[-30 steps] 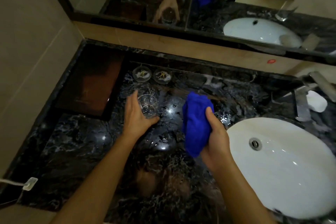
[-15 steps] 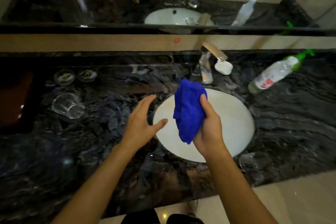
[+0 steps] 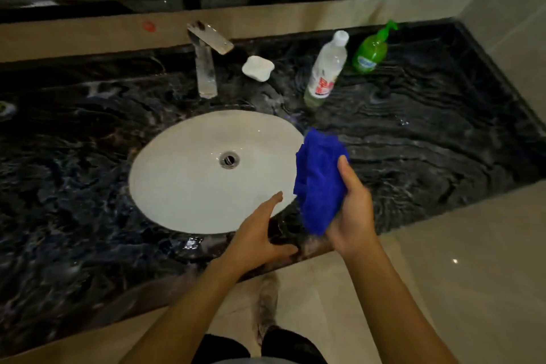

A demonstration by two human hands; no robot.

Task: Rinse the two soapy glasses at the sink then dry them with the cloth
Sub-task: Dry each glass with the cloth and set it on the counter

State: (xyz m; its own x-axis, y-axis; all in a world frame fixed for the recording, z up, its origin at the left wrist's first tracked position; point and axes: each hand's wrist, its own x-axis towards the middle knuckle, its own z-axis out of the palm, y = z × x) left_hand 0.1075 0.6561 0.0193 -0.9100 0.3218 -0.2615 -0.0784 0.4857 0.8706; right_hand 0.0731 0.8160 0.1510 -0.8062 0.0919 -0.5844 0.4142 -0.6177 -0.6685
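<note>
My right hand (image 3: 353,216) grips a bunched blue cloth (image 3: 320,183) just above the right rim of the white sink basin (image 3: 189,186). Beside it, my left hand (image 3: 258,238) hovers open and holds nothing, over the counter's front edge by the basin's near rim. A clear shiny patch (image 3: 192,245) sits on the wet counter in front of the basin; it is too blurred to tell whether it is a glass or water. No glass shows clearly.
The faucet (image 3: 206,68) stands behind the basin, with a white soap dish (image 3: 257,68), a clear bottle (image 3: 325,68) and a green pump bottle (image 3: 370,52) to its right. The black marble counter (image 3: 428,139) is wet. A mirror runs along the back wall.
My left hand let go of a glass on the counter at the left and moved right across the basin. The cloth moved with my right hand to the basin's right rim. The view swung right.
</note>
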